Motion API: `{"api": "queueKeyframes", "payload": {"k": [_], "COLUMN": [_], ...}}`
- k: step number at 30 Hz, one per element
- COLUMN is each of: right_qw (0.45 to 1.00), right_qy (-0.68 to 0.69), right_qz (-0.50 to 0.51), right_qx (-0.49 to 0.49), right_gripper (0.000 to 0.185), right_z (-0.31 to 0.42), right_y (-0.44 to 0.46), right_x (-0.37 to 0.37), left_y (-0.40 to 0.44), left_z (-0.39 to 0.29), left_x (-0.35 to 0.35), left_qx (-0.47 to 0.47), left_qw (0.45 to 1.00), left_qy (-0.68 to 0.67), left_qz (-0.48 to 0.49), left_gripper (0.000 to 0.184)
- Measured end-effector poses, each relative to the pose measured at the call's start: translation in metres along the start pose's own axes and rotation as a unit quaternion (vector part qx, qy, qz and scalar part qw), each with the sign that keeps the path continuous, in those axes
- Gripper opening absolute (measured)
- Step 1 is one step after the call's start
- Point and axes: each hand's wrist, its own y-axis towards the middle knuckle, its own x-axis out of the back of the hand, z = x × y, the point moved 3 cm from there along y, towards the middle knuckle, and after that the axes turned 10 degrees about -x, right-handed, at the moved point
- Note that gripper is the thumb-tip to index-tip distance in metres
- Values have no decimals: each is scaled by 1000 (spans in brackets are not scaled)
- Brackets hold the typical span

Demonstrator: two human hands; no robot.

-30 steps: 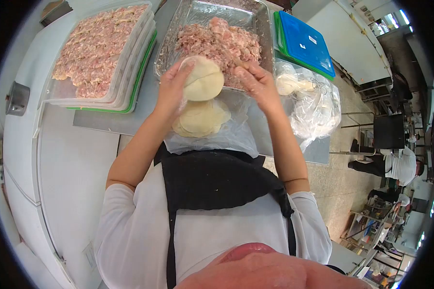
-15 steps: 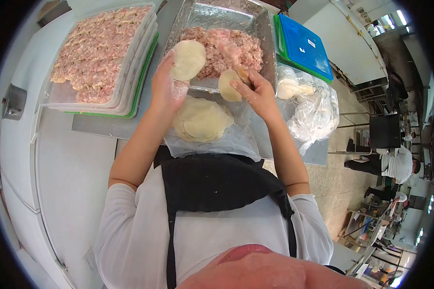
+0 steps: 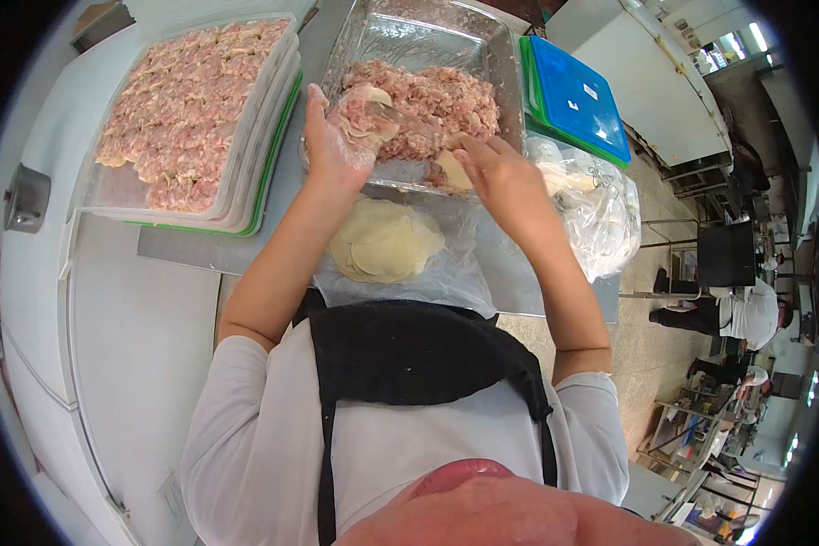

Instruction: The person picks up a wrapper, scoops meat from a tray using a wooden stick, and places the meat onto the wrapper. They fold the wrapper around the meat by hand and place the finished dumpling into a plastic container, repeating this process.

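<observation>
My left hand [image 3: 337,155], palm up and dusted with flour, cups a round dough wrapper [image 3: 379,95] with pink minced meat filling [image 3: 362,120] on it. Above the pan's near edge, my right hand [image 3: 508,182] grips a thin spatula whose blade [image 3: 388,112] reaches to the filling. Another pale wrapper [image 3: 455,171] is held in the same right fingers. Minced meat [image 3: 432,100] lies in the metal pan [image 3: 419,29] beyond both hands. Closer to my body, a stack of round wrappers [image 3: 384,241] rests on a plastic bag [image 3: 460,273].
Filled dumplings [image 3: 191,100] sit in rows in stacked plastic trays [image 3: 232,173] on the left. At right are blue and green lids [image 3: 578,86] and a clear bag of white pieces [image 3: 596,209]. A person in a white shirt [image 3: 751,309] is in the background.
The left wrapper, bare before, now carries meat filling. My right hand has turned over, bringing the spatula to the left hand, with its spare wrapper still held.
</observation>
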Motion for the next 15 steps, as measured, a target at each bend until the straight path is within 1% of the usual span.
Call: {"api": "queueKeyframes", "payload": {"k": [1, 2, 4, 5, 6, 7, 8, 9, 10, 11, 12, 13, 14, 15], "right_qw": [998, 998, 998, 998, 999, 997, 997, 998, 997, 996, 992, 983, 983, 970], "right_qy": [25, 25, -58, -57, -20, 17, 18, 31, 46, 47, 112, 176, 177, 238], "right_qz": [-38, -38, 24, 24, -17, -58, -59, -36, -13, -13, 16, 45, 43, 45], "right_qx": [32, 32, 17, 21, 34, 45, 45, 51, 63, 68, 52, 35, 36, 3], "right_gripper": [20, 20, 22, 22, 23, 23, 23, 23, 24, 24, 24, 25, 25, 27], "right_z": [1, -1, -2, 6, 19, 25, 20, 12, 5, -1, -9, -14, -17, -24], "right_y": [1, 1, 4, 3, 0, -2, 1, 6, 10, 11, 11, 11, 10, 10], "right_x": [-2, 3, 22, 30, 39, 44, 40, 31, 27, 31, 38, 42, 40, 36], "left_y": [-9, -14, -8, -7, -7, -7, -7, -4, 2, 6, 3, -2, -10, -18], "left_z": [-4, -5, -4, -5, -7, -9, -9, -10, -12, -16, -20, -24, -28, -33], "left_x": [-13, -20, -16, -13, -13, -16, -18, -14, -8, -4, -8, -17, -26, -29], "left_qx": [5, 10, 3, -1, -3, 10, 24, 25, 12, -2, -5, 2, 9, 9], "left_qw": [1000, 1000, 1000, 999, 999, 1000, 999, 999, 1000, 999, 999, 994, 979, 979], "left_qy": [-3, -7, 16, 41, 42, 20, -3, -2, 15, 31, 33, 82, 130, 131], "left_qz": [1, 1, -12, -25, -26, 1, 28, 28, 10, -7, -6, 74, 154, 155], "left_gripper": [77, 78, 77, 77, 77, 73, 69, 69, 65, 62, 62, 58, 56, 56]}}
